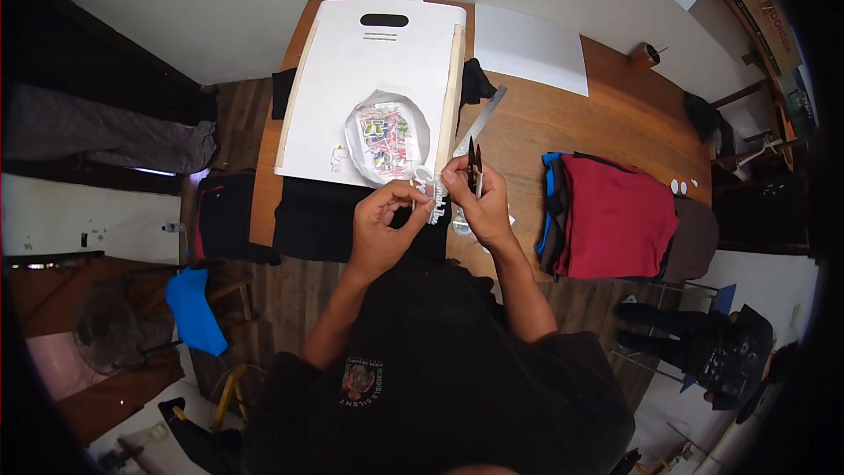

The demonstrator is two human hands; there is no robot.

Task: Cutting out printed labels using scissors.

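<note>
My left hand (378, 227) is closed in a pinch on a small white lettering cutout (433, 211) with script-like shapes. Close beside it, my right hand (483, 204) grips a pair of dark, pointed scissors (475, 157), blades pointing away from me. The thumb and finger of that hand also meet the lettering's right side. Just beyond my hands, a round white plastic bag (353, 134) stands with its mouth wide, holding colourful printed pieces. It rests on a white board (330, 62) with a handle slot. Small clear-and-white scraps (463, 223) lie below my right hand.
Black cloth (309, 220) lies under the board's near edge. A metal ruler (486, 114) slants across the wooden table (545, 119). White paper (532, 48) lies at the back. Folded red, blue and dark garments (615, 215) are stacked at right, with white oval pieces (679, 186) nearby.
</note>
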